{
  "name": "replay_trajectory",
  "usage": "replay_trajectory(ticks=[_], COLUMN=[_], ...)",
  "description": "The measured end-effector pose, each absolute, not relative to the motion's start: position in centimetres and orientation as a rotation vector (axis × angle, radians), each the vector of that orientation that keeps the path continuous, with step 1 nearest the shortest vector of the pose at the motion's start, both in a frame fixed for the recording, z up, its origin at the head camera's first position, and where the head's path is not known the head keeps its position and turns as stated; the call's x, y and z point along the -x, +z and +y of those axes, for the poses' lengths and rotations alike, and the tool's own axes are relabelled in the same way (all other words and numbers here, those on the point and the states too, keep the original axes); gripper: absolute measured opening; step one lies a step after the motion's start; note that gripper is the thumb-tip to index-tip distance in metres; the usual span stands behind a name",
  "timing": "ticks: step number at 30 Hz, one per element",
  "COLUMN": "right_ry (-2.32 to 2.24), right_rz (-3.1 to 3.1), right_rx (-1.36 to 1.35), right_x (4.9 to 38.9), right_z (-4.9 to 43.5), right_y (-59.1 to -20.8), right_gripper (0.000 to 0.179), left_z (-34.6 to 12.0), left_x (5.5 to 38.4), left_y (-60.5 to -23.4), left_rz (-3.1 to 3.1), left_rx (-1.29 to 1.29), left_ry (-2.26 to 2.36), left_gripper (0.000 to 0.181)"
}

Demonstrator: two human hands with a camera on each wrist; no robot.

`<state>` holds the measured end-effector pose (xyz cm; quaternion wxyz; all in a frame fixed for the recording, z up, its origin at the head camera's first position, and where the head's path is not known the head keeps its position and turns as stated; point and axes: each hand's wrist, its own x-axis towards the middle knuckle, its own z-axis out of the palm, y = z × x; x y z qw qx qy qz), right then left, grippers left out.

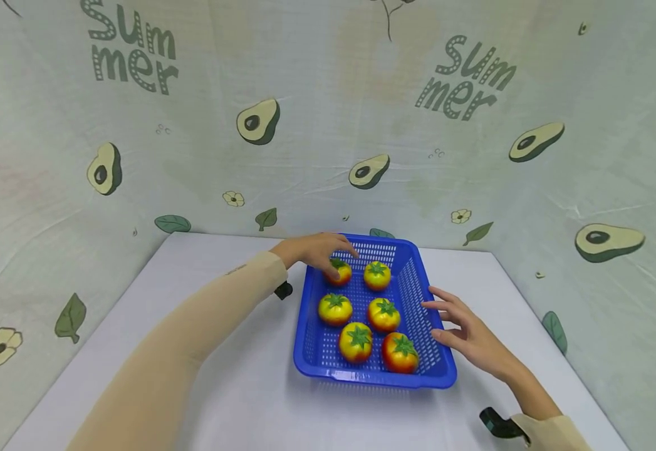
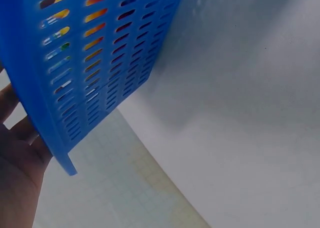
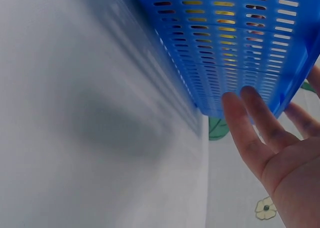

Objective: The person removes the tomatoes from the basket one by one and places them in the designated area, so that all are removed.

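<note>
A blue plastic basket point(image 1: 374, 376) with slotted walls holds several glossy red-and-yellow tomatoes with green leafy tops. My left hand point(image 1: 315, 250) reaches over the left rim at the back, its fingers spread above the back-left tomato point(image 1: 341, 275). The thumb overlaps that tomato's left side. Beside it sits the back-right tomato point(image 1: 377, 275). Along the right wall, my right hand point(image 1: 470, 333) has loosely bent, parted fingers, with fingertips close to the rim. In the right wrist view, these fingers point(image 3: 239, 119) show outside the slotted wall.
In the middle lie two tomatoes, one on the left point(image 1: 335, 309) and one on the right point(image 1: 384, 314); two more, left point(image 1: 356, 342) and right point(image 1: 400, 352), lie at the front. The white table point(image 1: 237, 388) meets a printed cloth backdrop point(image 1: 316, 156) behind and at the sides.
</note>
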<state>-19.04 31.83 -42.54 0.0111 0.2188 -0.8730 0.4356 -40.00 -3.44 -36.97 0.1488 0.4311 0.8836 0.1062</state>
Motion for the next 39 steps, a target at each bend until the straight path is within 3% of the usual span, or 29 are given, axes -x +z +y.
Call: replay_trajectory(ticks=[39], right_ry=[1.436], right_rz=[-2.82], right_rx=[-0.639], right_x=[19.6], right_z=[32.6], right_y=[-43.8], right_gripper=[0.045], left_z=[-1.9], left_x=[40.8], left_y=[-38.3], left_rz=[2.54], left_rx=[-1.189], left_ry=[0.061], left_gripper=[0.053])
